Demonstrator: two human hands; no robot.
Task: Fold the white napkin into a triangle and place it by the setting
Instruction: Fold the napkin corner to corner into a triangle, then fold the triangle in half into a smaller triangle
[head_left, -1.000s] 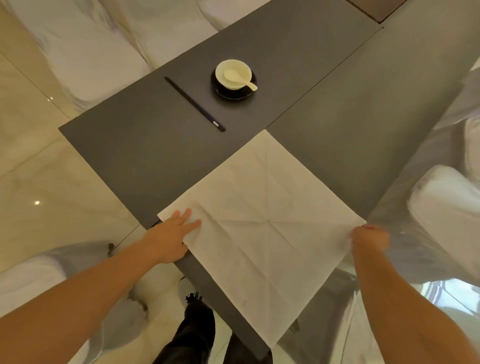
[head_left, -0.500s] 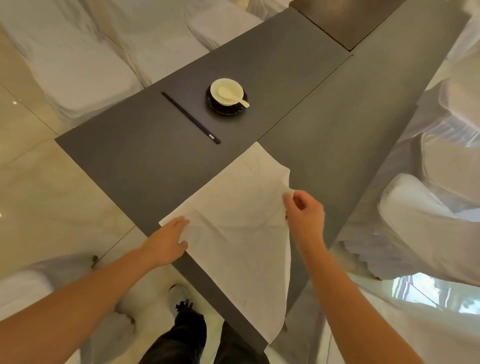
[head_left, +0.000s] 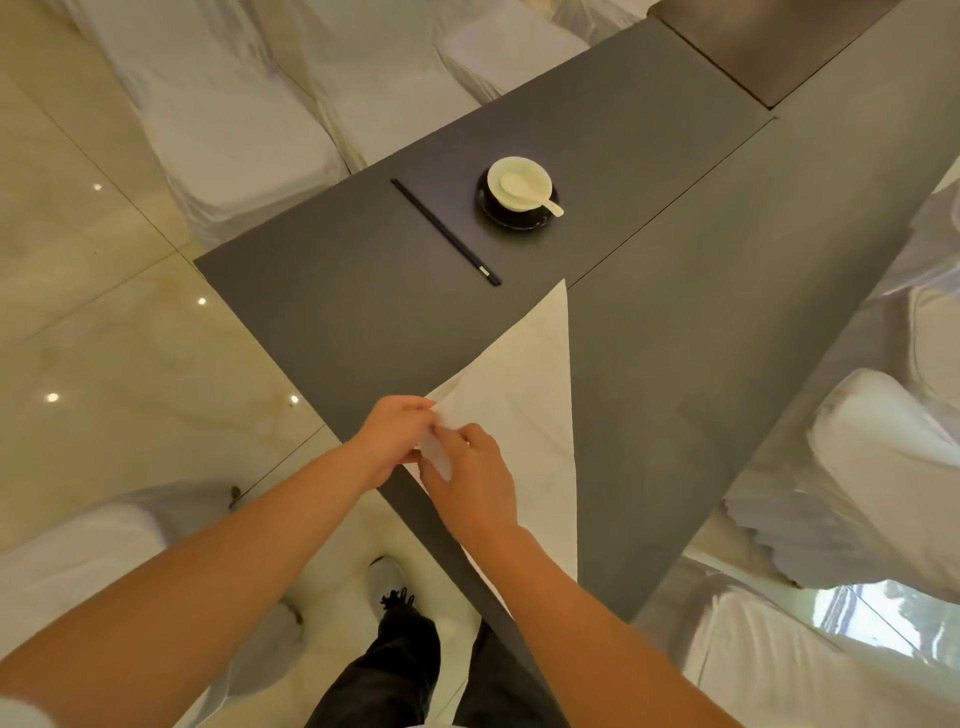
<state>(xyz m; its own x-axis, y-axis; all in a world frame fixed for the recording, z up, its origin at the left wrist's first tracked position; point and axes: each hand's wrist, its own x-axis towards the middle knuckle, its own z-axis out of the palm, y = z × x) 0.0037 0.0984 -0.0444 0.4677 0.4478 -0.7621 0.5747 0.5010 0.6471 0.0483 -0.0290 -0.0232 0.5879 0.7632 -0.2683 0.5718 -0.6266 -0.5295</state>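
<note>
The white napkin (head_left: 524, 395) lies folded in half as a long triangle on the dark grey table (head_left: 675, 322), its far tip near the table seam and its near part hanging over the table's edge. My left hand (head_left: 389, 436) and my right hand (head_left: 472, 483) meet at the napkin's left corner, both pinching the two layers there together. The setting sits further back: a white bowl (head_left: 519, 182) with a white spoon (head_left: 530, 193) on a black saucer (head_left: 511, 215), and black chopsticks (head_left: 444, 231) to its left.
White-covered chairs (head_left: 234, 135) stand along the far side of the table and more (head_left: 872, 457) on the right. A glossy beige tiled floor (head_left: 104, 338) lies to the left. My legs and a shoe (head_left: 395, 613) are below the table's near edge.
My right hand carried the napkin's right corner across to the left corner, folding the square into a triangle. My left hand went from pressing flat to pinching the corner.
</note>
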